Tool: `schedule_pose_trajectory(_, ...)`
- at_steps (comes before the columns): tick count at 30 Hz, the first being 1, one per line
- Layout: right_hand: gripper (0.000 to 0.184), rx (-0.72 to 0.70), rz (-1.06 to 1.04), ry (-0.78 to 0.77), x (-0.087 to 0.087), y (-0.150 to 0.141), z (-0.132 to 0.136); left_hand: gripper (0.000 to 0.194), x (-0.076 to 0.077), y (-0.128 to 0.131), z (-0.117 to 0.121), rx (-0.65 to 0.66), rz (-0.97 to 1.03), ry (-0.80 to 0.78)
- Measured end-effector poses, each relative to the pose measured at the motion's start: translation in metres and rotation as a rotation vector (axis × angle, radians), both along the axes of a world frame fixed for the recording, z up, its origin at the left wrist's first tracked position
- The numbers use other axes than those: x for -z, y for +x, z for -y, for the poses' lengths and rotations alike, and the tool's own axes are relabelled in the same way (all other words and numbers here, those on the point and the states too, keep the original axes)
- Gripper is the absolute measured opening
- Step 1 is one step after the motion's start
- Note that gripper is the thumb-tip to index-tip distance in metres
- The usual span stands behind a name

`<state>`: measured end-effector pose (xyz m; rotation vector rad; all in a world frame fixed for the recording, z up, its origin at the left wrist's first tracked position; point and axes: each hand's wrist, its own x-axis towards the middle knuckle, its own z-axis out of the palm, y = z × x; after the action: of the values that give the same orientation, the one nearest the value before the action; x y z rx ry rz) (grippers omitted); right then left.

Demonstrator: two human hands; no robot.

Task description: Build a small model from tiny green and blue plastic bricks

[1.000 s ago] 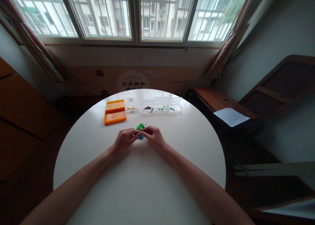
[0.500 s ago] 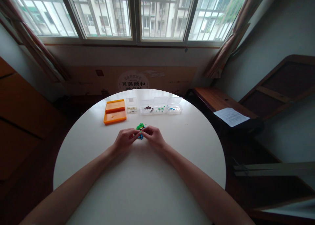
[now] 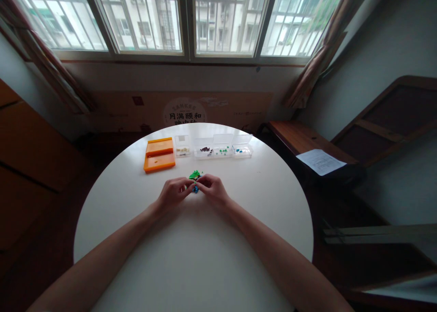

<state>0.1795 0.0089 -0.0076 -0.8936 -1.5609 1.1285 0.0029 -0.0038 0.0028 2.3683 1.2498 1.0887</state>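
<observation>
A small green piece (image 3: 195,182) sits at the middle of the frame, pinched at the tips of the left hand (image 3: 175,189) and the right hand (image 3: 212,186); thumb and fingers of each are pressed together, and the tips of the two hands all but meet. Whether it is one piece or two joined is too small to tell. For work this fine, it would be best to let one hand hold firm while the other does the pressing, square on and gently, with both wrists low over the table for steadiness; a slanted push could flick the piece away. Just beyond the fingertips lies one cluster of green pieces (image 3: 195,174), with blue pieces (image 3: 195,190) under the fingers; neither group can be counted. Farther up the white table (image 3: 198,257) stand one orange tray (image 3: 166,160), left of centre, and four clear boxes (image 3: 223,139) to its right, holding in order pale pieces (image 3: 183,150), dark pieces (image 3: 205,149), green bits (image 3: 223,150) and blue bits (image 3: 239,150). At the right of the frame, one sheet of paper (image 3: 321,162) lies by one wooden bench (image 3: 290,134); two curtains (image 3: 51,66) flank the window (image 3: 225,25) at the top.
</observation>
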Motion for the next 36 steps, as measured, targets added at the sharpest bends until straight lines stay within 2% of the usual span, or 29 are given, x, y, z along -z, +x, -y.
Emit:
schedule_pose_trajectory(16,0.024,-0.002,-0.009,0.005,-0.0002,-0.0007,0.0003,0.023,-0.0001,0.0006,-0.0001,0.003,0.012,0.015)
schedule_pose_trajectory(27,0.022,-0.02,-0.013,-0.003,0.0038,-0.0006,-0.0003,0.023,0.0076,-0.0018,-0.0033,0.019,-0.005,0.036)
schedule_pose_trajectory(36,0.024,-0.022,0.0,0.006,0.0042,-0.0005,-0.0001,0.025,0.0051,-0.0012,-0.0023,0.022,-0.01,0.031)
